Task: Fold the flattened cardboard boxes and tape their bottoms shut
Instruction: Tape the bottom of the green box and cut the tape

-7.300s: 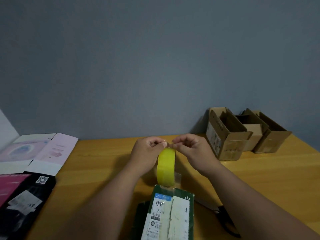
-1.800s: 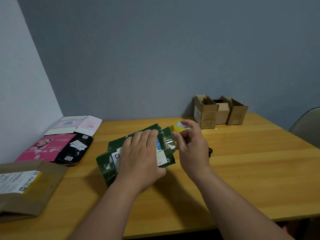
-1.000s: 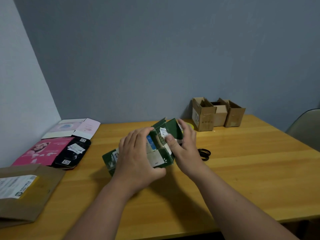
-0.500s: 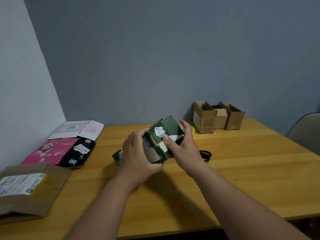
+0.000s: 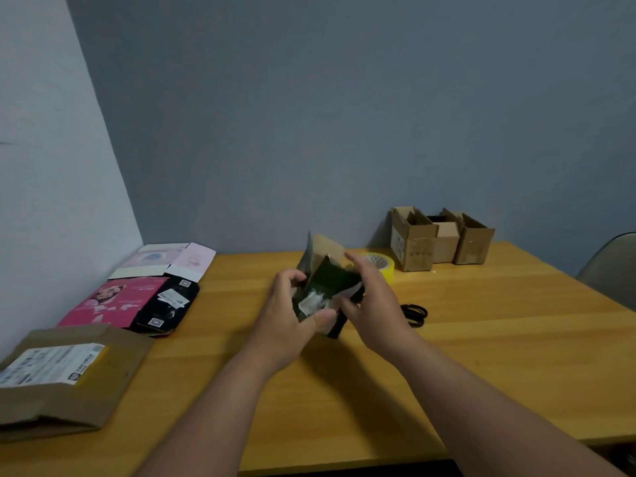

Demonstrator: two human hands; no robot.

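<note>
The dark green box (image 5: 328, 284) is half opened and tilted above the table, its brown flap pointing up; yellow tape roll (image 5: 382, 265) lies behind.

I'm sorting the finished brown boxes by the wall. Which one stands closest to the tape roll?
The leftmost brown box, the tallest of the three, right beside the yellow tape roll.
</note>
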